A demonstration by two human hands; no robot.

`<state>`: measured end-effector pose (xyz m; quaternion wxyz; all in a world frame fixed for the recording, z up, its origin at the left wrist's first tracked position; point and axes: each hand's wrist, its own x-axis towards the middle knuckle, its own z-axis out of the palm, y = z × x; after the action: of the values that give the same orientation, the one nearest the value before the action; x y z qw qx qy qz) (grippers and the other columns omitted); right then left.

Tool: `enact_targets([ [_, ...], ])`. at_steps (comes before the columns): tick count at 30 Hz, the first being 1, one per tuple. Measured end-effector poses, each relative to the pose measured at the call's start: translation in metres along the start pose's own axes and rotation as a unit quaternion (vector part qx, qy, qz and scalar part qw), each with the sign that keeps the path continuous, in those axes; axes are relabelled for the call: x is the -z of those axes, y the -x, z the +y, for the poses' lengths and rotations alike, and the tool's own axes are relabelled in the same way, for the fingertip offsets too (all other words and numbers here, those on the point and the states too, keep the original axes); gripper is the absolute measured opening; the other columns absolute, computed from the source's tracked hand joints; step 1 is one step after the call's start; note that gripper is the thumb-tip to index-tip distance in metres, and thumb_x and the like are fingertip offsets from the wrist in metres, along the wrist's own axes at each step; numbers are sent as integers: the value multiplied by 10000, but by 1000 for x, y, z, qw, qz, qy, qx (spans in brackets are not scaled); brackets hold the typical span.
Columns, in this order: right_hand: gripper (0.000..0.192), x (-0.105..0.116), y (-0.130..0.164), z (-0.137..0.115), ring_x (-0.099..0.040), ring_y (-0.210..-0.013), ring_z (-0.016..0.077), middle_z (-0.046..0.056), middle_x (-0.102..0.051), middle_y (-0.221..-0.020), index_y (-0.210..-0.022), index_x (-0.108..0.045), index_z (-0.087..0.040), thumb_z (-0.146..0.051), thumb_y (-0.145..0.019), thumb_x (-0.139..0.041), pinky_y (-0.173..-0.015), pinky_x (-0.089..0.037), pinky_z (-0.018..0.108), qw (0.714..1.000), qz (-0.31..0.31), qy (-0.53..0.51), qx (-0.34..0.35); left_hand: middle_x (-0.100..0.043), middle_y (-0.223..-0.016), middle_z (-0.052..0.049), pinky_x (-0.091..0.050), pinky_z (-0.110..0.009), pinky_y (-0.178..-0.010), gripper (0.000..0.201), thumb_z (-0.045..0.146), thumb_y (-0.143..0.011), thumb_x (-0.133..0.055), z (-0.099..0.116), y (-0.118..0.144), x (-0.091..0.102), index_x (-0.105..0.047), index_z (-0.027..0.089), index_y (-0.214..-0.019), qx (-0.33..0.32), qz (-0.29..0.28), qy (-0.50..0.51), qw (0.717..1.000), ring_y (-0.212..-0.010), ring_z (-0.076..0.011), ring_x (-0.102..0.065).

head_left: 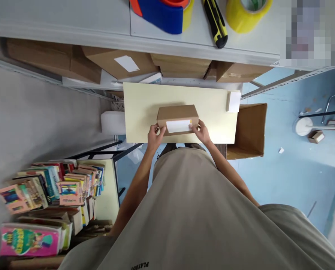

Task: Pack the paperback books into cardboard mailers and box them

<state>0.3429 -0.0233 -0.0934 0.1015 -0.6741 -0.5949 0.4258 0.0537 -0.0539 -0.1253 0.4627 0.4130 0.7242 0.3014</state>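
A small brown cardboard box [177,114] with a white label on its near side rests on a pale yellow low table [145,108]. My left hand [155,135] grips the box's near left corner. At the near right corner my right hand [200,131] holds it too. A small white packet [234,101] lies at the table's far right corner.
A grey shelf [100,22] above carries a blue and orange tape dispenser [162,15], a yellow-black utility knife [216,23] and a yellow tape roll [247,13]. Brown cartons [114,62] sit beneath it. An open carton [250,129] stands right; stacked books [52,187] left.
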Motion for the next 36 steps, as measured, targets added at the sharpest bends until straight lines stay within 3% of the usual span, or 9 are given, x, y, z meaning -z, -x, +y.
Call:
enact_targets([
  [4,702,28,-3,-9,-773,-1095,348,190,-826,-1177,-1364,-706,-174,-782,-1165,-419,-1005,-619,448,990,85,-9,-115,-859,-1299,-175,-633,-446,-1114,509,609,-991,-827,36,0,-29,-673,218,-1277,27,-12,-19,999,-1280,-351,-812],
  [9,563,30,-12,-1,-757,-998,336,143,-814,-1066,-1202,-682,-233,-777,-1109,-571,-891,-592,406,987,25,12,-157,-861,-1163,-258,-588,-515,-1094,509,711,-989,-805,52,-24,-49,-750,205,-1010,79,-55,-167,981,-1300,-490,-779],
  [15,565,38,-18,27,-632,-841,229,52,-712,-869,-811,-447,-291,-688,-1201,-345,-810,-539,334,993,-34,-6,-112,-843,-983,-122,-602,-369,-914,526,719,-1029,-695,43,-49,-26,-710,217,-871,47,-174,-109,978,-1084,-348,-786],
  [19,573,44,-15,35,-682,-917,246,78,-750,-959,-883,-562,-270,-694,-1197,-338,-881,-597,355,994,-61,-43,-83,-836,-988,-106,-625,-367,-918,659,859,-922,-720,38,-49,-11,-731,200,-917,50,-207,-52,976,-1051,-313,-775],
  [22,606,50,-7,45,-748,-1185,295,177,-770,-1316,-1202,-743,-203,-698,-1176,-394,-1029,-655,420,996,-20,-86,-31,-858,-1182,-147,-653,-425,-1030,623,776,-886,-776,38,-41,-12,-767,183,-1076,20,-196,-24,980,-1158,-336,-796],
  [26,659,57,0,68,-722,-1404,335,245,-646,-1583,-1626,-656,-154,-571,-1124,-562,-1144,-667,499,996,34,-81,24,-815,-1388,-201,-693,-462,-1044,542,472,-794,-862,39,-33,-30,-755,175,-1234,-5,-149,-25,989,-1206,-328,-814],
  [31,665,52,-4,93,-767,-1371,319,243,-613,-1705,-1720,-576,-143,-237,-1062,-588,-1165,-673,504,999,-11,-31,-3,-866,-1293,-164,-654,-494,-1162,382,269,-866,-715,46,-37,-59,-769,177,-1233,14,-143,-70,987,-1255,-301,-822],
  [33,638,53,-7,102,-772,-1377,332,233,-659,-1685,-1688,-615,-125,-163,-1053,-570,-1195,-659,523,998,-58,14,-15,-876,-1267,-149,-628,-499,-1203,317,260,-931,-654,52,-37,-65,-787,192,-1211,12,-97,-99,990,-1277,-300,-820],
  [36,583,72,-15,118,-727,-1473,354,216,-710,-1652,-1661,-658,-117,-140,-1089,-547,-1270,-617,544,994,-67,79,-15,-877,-1240,-144,-659,-469,-1134,269,269,-1002,-595,67,-33,-72,-801,202,-1161,-4,53,-149,987,-1146,-285,-848],
])
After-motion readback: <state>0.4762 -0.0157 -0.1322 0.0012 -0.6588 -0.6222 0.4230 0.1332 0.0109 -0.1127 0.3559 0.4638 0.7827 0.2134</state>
